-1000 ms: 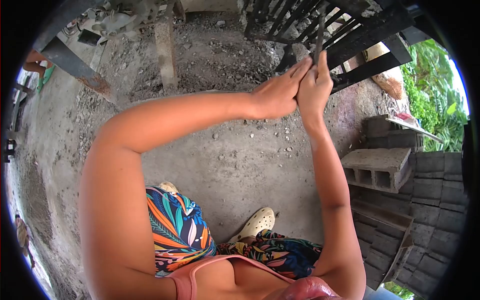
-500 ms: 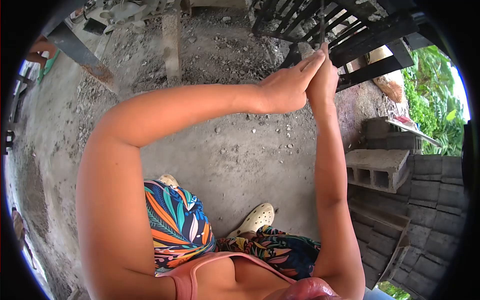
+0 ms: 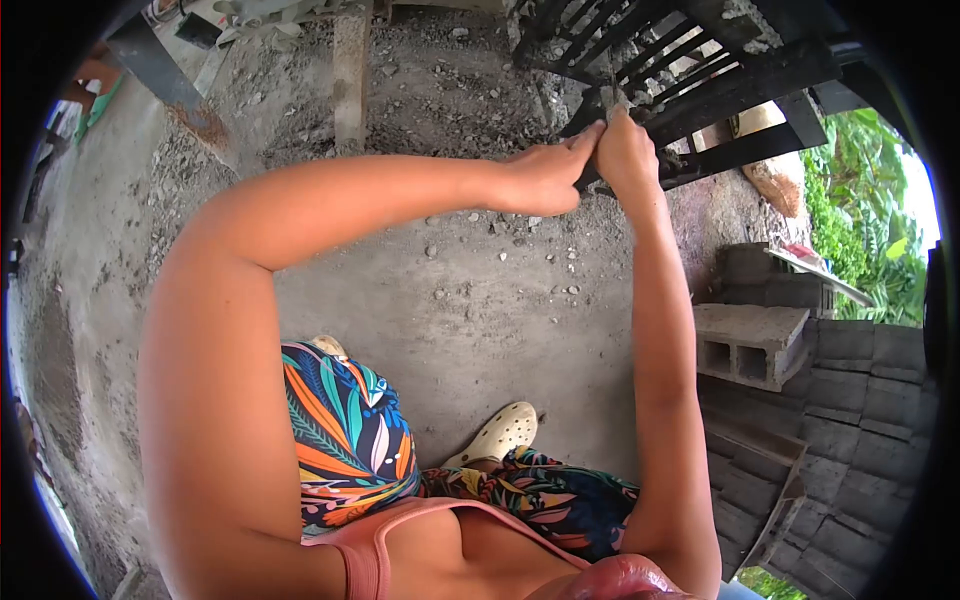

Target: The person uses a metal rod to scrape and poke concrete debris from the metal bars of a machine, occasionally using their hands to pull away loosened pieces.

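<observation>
My right hand [image 3: 628,155] is closed around the near end of a thin metal rod [image 3: 612,68], whose far part runs up among the bars of a black slatted metal frame [image 3: 740,90]. What kind of tool the rod belongs to, I cannot make out. Just left of that fist is my left hand [image 3: 545,182], its forefinger stretched out to the right hand's side and its other fingers partly hidden. A dark piece of the frame shows beneath both hands.
Grey rubble [image 3: 430,100] covers the ground ahead, with a wooden post [image 3: 350,90] standing in it. A rusty metal beam [image 3: 165,75] slants in at upper left. Hollow concrete blocks [image 3: 750,325] are stacked on my right, with green plants [image 3: 855,190] beyond.
Both hands have moved slightly left and down in view. The rod has shifted left with the right hand. The left fingers, which lay across the right hand, now reach only its side.
</observation>
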A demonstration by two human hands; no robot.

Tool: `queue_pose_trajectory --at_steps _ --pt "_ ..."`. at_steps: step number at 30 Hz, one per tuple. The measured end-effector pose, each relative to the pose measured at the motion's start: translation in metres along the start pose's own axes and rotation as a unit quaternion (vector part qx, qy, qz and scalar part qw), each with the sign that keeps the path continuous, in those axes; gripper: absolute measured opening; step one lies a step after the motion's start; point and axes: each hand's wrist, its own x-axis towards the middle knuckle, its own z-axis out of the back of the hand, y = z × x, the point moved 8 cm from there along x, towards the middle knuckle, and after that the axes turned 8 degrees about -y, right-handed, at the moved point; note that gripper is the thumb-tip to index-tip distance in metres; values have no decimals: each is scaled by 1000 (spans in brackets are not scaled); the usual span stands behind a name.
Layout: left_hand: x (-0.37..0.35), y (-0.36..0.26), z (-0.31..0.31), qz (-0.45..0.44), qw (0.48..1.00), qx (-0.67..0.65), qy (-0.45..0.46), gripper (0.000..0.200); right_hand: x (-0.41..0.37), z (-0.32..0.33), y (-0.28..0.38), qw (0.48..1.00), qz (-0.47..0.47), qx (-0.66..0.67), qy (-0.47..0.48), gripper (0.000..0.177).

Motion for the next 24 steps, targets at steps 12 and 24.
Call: queue_pose_trajectory --at_steps 12,24 --pt "-8 31 -15 -27 995 95 -24 73 -21 -4 -5 998 -2 -18 61 57" --pt "-18 25 -10 -44 995 93 6 71 -140 52 -24 889 -142 392 189 50"
